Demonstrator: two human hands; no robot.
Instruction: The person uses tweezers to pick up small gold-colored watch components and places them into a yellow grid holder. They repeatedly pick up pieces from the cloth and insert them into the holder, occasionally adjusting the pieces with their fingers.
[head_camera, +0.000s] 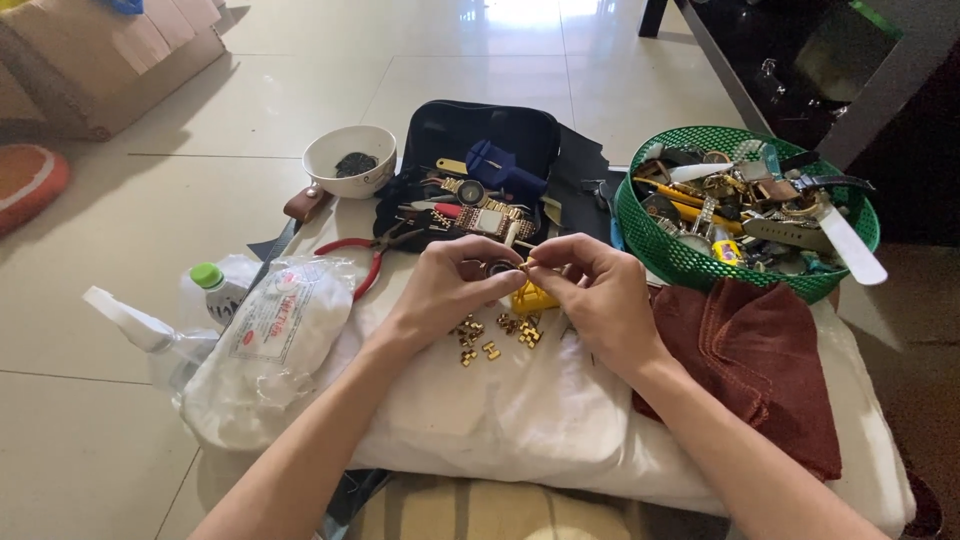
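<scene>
Left hand (445, 285) and right hand (590, 285) pinch a small gold link (524, 265) above the white cloth (480, 410), grip closed. Likely light, stiff, slippery; hold by its edges.

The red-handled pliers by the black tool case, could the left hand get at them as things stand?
Probably yes. The red-handled pliers lie uncovered on the white cloth just beside the left hand, nothing between them. But its fingers are pinching a small gold watch link with the right hand.
</scene>
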